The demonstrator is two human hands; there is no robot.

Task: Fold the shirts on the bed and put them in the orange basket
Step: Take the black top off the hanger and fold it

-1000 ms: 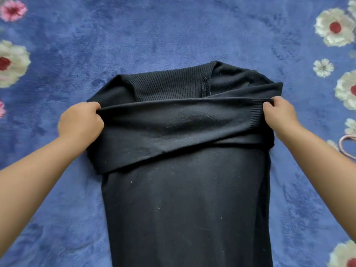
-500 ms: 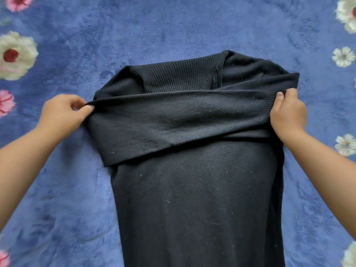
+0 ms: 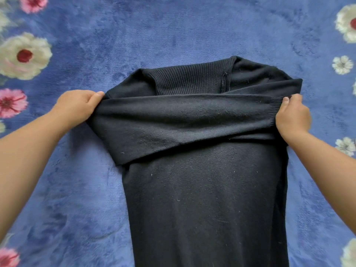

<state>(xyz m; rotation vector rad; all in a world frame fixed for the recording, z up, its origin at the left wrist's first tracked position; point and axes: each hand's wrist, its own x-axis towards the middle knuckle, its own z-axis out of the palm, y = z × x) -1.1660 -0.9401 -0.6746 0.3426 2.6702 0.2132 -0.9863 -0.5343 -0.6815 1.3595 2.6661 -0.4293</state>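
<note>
1. The left forearm is extended from the lower-left edge toward 1 o'clock, bare to the wrist.
2. The left hand [image 3: 77, 106] is curled, with the thumb laid over the bent fingers; the edge of the black sweater [image 3: 202, 170] is pinched at its 3 o'clock side.
3. The right forearm is extended from the right edge toward 11 o'clock, also bare.
4. The right hand [image 3: 292, 117] is curled, knuckles toward the camera; the ribbed cuff is gripped at its 9 o'clock side.
5. Both hands are held level, well apart.
</note>
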